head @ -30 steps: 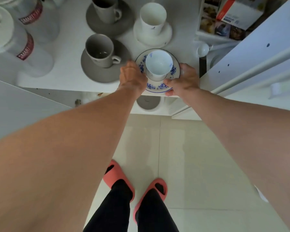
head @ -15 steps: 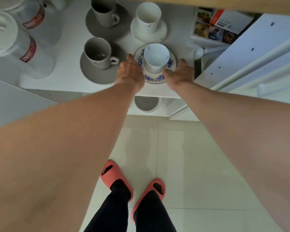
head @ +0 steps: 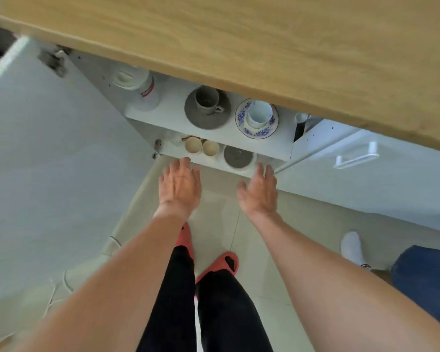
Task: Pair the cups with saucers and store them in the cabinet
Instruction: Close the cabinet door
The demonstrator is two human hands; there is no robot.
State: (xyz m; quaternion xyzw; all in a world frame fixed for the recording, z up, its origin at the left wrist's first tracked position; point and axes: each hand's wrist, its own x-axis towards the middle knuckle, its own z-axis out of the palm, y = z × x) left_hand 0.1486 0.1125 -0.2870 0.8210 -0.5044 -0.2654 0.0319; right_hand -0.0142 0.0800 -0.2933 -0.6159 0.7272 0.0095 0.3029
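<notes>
Now the blue cup [head: 259, 115] sits on its saucer [head: 241, 123] on the shelf [head: 168, 115], and both hands, left [head: 179, 185] and right [head: 258, 190], are wide open and hold nothing.

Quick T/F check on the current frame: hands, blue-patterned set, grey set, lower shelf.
1. Both hands, left hand and right hand, are empty. True.
2. The white cup sits on the blue-patterned saucer. True.
3. The grey cup lies on its side on the shelf. False: it stands upright on the grey saucer.
4. The blue-patterned saucer is on the lower shelf. False: it is on the upper shelf, right of the grey set.
</notes>
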